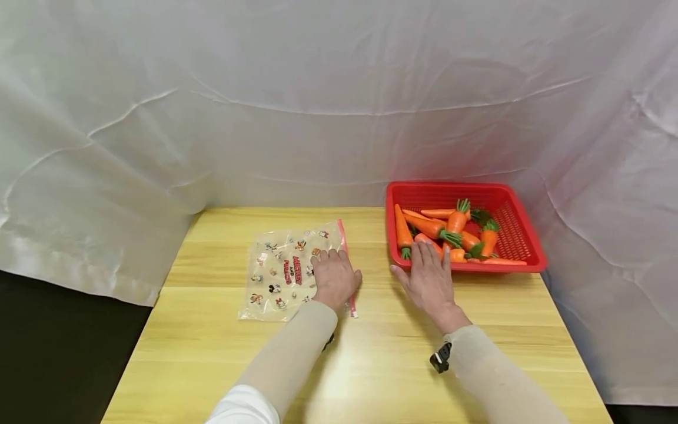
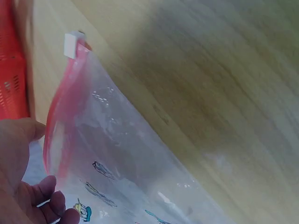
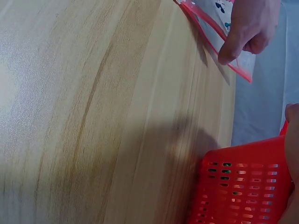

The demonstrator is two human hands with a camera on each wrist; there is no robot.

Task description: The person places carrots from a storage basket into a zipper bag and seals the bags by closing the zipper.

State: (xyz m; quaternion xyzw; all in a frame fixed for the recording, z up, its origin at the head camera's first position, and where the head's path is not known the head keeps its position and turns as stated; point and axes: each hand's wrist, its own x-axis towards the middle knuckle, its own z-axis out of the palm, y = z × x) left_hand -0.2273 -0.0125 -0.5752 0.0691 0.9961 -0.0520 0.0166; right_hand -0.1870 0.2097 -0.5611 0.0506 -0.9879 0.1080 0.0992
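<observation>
A clear zip bag (image 1: 275,271) printed with cartoon figures lies on the table, its pink zip edge (image 2: 58,100) on the right with a white slider (image 2: 71,45) at the near corner. Over that edge is my left hand (image 1: 335,278), thumb beside the zip and fingers loosely bent above the plastic. The zip edge stands slightly raised in the right wrist view. My right hand (image 1: 428,281) reaches over the front rim of a red basket (image 1: 450,187), fingers extended toward the carrots (image 1: 424,225). Several carrots with green tops lie inside; the hand hides part of them.
The wooden table (image 1: 392,371) carries the bag at left and the basket at the back right. Pale fabric (image 1: 318,147) hangs behind and along both sides. A dark area (image 1: 63,347) shows beyond the table's left edge.
</observation>
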